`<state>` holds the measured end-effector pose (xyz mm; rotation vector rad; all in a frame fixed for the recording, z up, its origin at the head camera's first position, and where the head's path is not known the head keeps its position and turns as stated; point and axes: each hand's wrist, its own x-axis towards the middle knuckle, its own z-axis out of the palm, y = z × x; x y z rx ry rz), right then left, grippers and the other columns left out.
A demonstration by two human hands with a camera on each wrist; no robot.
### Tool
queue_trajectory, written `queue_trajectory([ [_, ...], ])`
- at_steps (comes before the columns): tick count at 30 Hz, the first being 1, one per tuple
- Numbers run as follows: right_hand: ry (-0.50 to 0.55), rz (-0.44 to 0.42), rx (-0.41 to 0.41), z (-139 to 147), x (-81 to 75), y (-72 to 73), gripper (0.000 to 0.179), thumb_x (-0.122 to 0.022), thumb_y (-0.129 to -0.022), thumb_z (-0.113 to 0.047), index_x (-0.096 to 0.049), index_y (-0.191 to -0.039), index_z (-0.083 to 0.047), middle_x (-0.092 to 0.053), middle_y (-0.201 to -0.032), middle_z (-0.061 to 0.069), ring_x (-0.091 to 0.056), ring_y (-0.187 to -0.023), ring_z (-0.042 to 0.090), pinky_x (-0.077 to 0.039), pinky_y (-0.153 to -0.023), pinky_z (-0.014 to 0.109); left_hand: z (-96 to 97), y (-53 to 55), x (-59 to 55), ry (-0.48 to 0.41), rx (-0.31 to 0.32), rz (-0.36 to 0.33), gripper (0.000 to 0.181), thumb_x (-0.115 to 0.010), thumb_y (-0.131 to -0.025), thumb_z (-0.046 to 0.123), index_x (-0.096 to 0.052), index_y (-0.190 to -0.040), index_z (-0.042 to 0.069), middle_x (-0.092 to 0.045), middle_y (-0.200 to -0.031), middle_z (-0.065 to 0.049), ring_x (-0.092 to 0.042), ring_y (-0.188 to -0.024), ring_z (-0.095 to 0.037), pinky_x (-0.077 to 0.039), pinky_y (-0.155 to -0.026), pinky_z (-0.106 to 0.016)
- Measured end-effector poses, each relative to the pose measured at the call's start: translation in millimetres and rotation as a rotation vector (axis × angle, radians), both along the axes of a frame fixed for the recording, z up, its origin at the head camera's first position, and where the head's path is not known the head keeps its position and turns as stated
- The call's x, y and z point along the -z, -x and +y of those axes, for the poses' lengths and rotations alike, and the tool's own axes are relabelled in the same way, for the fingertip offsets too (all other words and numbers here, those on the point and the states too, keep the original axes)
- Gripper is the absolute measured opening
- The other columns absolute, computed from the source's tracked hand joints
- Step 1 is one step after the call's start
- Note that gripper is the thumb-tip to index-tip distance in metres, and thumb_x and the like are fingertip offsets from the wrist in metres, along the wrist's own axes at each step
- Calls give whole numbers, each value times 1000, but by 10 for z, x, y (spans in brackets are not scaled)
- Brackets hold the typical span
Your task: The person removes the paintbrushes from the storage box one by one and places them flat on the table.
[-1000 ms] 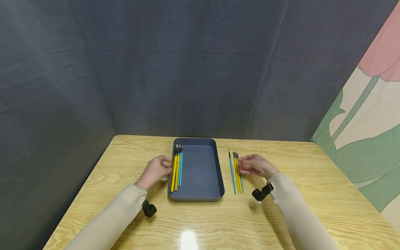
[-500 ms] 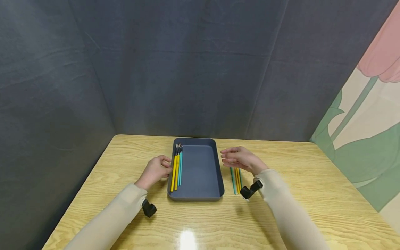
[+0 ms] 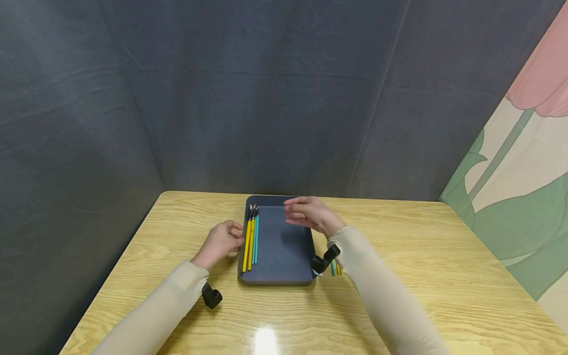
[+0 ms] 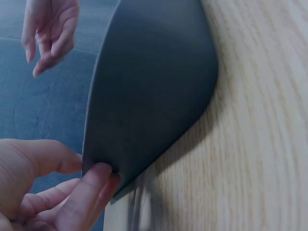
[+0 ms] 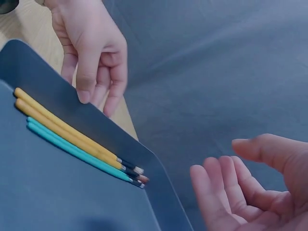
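My left hand (image 3: 221, 242) pinches the left wall of the dark grey-blue tray (image 3: 284, 282), thumb at the rim and fingers against the outside, as the left wrist view shows. Inside, along that wall, lie two yellow paintbrushes (image 5: 67, 127) and two turquoise paintbrushes (image 5: 77, 153), side by side with bristles toward the far end. Over the tray's right far part hovers my right hand (image 3: 310, 214), fingers relaxed and holding nothing. In the right wrist view its fingers (image 5: 233, 185) and thumb stand apart. More yellow and turquoise paintbrushes (image 3: 334, 268) lie right of the tray, mostly hidden by my right arm.
The wooden table (image 3: 199, 315) carries the tray near its far edge. A dark curtain (image 3: 266, 108) hangs directly behind and at the left. At the right hangs a flower-patterned cloth (image 3: 523, 217). Black wrist cameras (image 3: 211, 297) stick out from both sleeves.
My right hand has moved left from beside the loose paintbrushes to above the tray, carrying nothing. My left hand, the tray and the paintbrushes in it have stayed put.
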<state>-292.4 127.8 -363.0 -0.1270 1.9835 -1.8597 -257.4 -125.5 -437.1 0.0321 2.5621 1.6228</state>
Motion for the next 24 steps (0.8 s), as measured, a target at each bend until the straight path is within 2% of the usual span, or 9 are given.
queue_trajectory([
  [4,-22,-32,46,-179,24,52,36,-56,-96,-6,-54,-129,7,-66,-107,10,-68,-83,12,-48,-102,45,-3,-2,6,1,3,-3,31,-64,-86,0,-59,-116,-3,-63,-101,-19,-67,-76,-19,-62,-70,-33],
  [8,-52,-38,74,-339,75,109,34,-60,-94,-6,-57,-126,5,-67,-110,13,-68,-82,13,-47,-102,47,-6,-1,5,-1,5,-2,31,-64,-86,0,-59,-117,-3,-63,-102,-19,-66,-76,-19,-62,-70,-33],
  [11,-72,-48,94,-444,126,151,33,-62,-93,-6,-60,-124,5,-67,-113,16,-68,-82,15,-50,-100,46,-9,0,3,-5,4,-1,32,-64,-85,-1,-59,-117,-4,-63,-101,-19,-66,-76,-19,-62,-70,-32],
  [18,-162,-92,100,-637,266,205,35,-62,-93,-7,-58,-125,4,-61,-126,21,-64,-110,29,-54,-95,39,-12,4,7,-6,6,-8,32,-64,-85,0,-58,-117,-4,-63,-102,-19,-67,-77,-19,-61,-69,-32],
  [24,-214,-106,121,-784,391,210,33,-64,-91,-5,-60,-122,5,-65,-118,19,-66,-105,28,-56,-92,37,-18,15,11,1,11,-4,33,-63,-85,-1,-58,-118,-4,-63,-103,-19,-67,-76,-19,-61,-69,-31],
])
